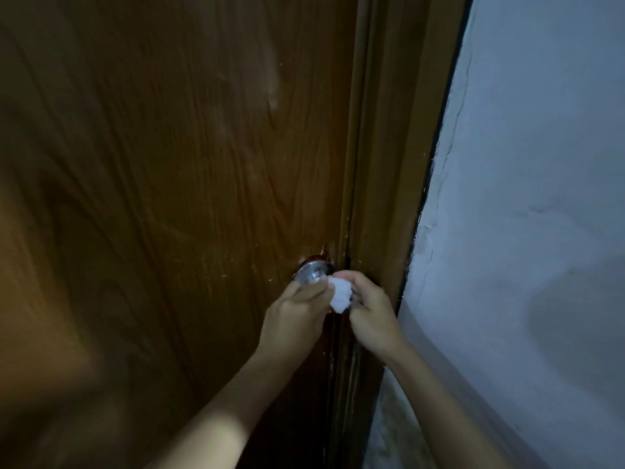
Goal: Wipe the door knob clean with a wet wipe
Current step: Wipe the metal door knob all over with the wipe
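Note:
A round silver door knob (311, 271) sticks out of the brown wooden door (176, 184) near its right edge. My left hand (295, 316) reaches up from below and its fingers close around the knob's lower side. A crumpled white wet wipe (339, 295) sits just right of the knob, touching its edge. My right hand (369, 309) pinches the wipe between thumb and fingers. My left fingertips also touch the wipe's left edge. Part of the knob is hidden behind both hands.
The brown door frame (382, 164) runs down just right of the knob. A pale plastered wall (524, 198) fills the right side. The scene is dim.

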Demonstrator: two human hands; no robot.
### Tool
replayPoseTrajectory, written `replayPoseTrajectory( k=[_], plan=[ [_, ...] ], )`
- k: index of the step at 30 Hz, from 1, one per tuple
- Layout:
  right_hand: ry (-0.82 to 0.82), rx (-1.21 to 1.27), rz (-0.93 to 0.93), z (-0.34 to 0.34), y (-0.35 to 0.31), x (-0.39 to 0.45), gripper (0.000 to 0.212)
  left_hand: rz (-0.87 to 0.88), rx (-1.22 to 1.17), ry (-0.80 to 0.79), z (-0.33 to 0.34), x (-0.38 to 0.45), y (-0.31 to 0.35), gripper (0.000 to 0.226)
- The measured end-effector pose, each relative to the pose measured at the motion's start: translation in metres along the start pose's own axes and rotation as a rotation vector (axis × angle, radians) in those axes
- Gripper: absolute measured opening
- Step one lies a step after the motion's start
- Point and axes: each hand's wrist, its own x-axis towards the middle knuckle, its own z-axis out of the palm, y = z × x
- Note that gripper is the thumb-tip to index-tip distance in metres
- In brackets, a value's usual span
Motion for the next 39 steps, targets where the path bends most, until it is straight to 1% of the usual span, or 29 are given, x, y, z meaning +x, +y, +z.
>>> replayPoseTrajectory(
  k=[3,6,9,11,13,14,15,17,19,21,24,26,27,28,30,33,34,36,39],
  plan=[
    [0.003,0.025,0.017,0.001,-0.002,-0.001,0.044,-0.309,-0.210,0.201,0.009,-0.009,0.014,0.032],
    [0.015,0.031,0.039,0.004,-0.002,-0.001,0.053,-0.702,-0.485,0.358,0.013,-0.013,0.033,0.026],
    [0.022,0.051,0.043,0.005,-0.002,0.000,0.056,-1.088,-0.771,0.379,0.014,-0.013,0.043,0.018],
    [0.015,0.066,0.048,0.005,-0.003,-0.002,0.056,-1.301,-0.993,0.362,0.013,-0.009,0.043,0.020],
    [0.008,0.092,0.057,0.005,-0.006,-0.004,0.054,-1.477,-1.251,0.332,0.011,-0.001,0.044,0.019],
    [0.007,0.108,0.061,0.005,-0.007,-0.005,0.052,-1.528,-1.358,0.312,0.008,0.002,0.045,0.018],
    [0.008,0.125,0.066,0.005,-0.009,-0.006,0.050,-1.557,-1.435,0.288,0.006,0.005,0.046,0.016],
    [0.034,0.129,0.084,0.006,-0.011,-0.010,0.045,-1.562,-1.510,0.207,0.002,0.005,0.046,0.014],
    [0.121,0.036,0.115,0.009,-0.007,-0.017,0.035,-1.498,-1.511,0.089,-0.002,-0.001,0.041,0.016],
    [0.181,-0.060,0.169,0.013,-0.004,-0.027,0.029,-1.401,-1.498,-0.025,-0.004,-0.008,0.035,0.018],
    [0.130,-0.079,0.239,0.015,-0.003,-0.037,0.020,-1.302,-1.440,-0.195,-0.005,-0.018,0.032,0.022],
    [0.090,-0.108,0.267,0.011,-0.006,-0.037,0.012,-1.293,-1.389,-0.263,-0.004,-0.025,0.031,0.025],
    [0.100,-0.158,0.276,0.009,-0.008,-0.034,0.008,-1.300,-1.368,-0.286,-0.004,-0.027,0.030,0.027],
    [0.133,-0.223,0.281,0.006,-0.011,-0.031,0.005,-1.311,-1.366,-0.298,-0.004,-0.029,0.030,0.027],
    [0.254,-0.368,0.267,0.003,-0.018,-0.023,0.007,-1.328,-1.371,-0.316,-0.007,-0.029,0.028,0.026],
    [0.443,-0.472,0.134,0.011,-0.028,-0.013,0.007,-1.336,-1.348,-0.320,-0.010,-0.028,0.021,0.025],
    [0.455,-0.484,0.083,0.017,-0.030,-0.011,0.008,-1.334,-1.350,-0.309,-0.012,-0.029,0.019,0.025],
    [0.420,-0.513,-0.001,0.031,-0.029,-0.012,0.011,-1.321,-1.343,-0.285,-0.015,-0.029,0.017,0.024],
    [0.424,-0.484,-0.072,0.035,-0.023,-0.020,0.025,-1.271,-1.306,-0.196,-0.018,-0.026,0.013,0.019]
  ],
)
